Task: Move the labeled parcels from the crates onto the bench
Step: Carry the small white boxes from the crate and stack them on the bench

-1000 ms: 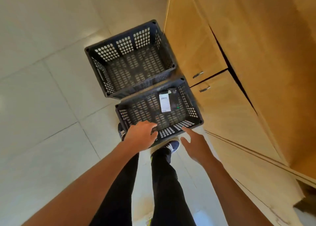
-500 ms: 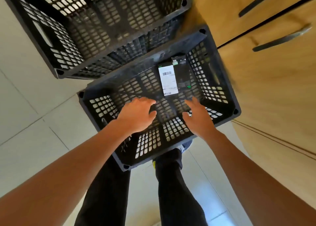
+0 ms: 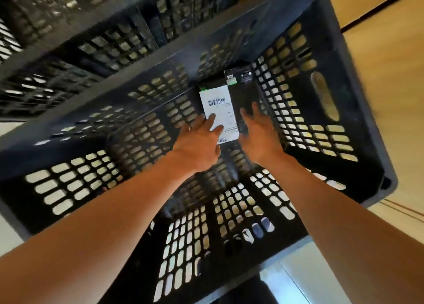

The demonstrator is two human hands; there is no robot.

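Light wooden cabinet fronts point(image 3: 390, 78) fill the right side, split by a dark seam. Pale floor tiles point(image 3: 296, 278) lie below and left of the cabinet.

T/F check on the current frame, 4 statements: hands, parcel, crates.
1. Both hands are inside the near crate. True.
2. The parcel lies at the crate's near-left corner. False: it lies at the far end, by the right wall.
3. The right hand has lifted the parcel clear of the crate floor. False: the parcel still lies on the floor and the hand is open beside it.
4. The left hand has fingertips over the parcel's white label. True.
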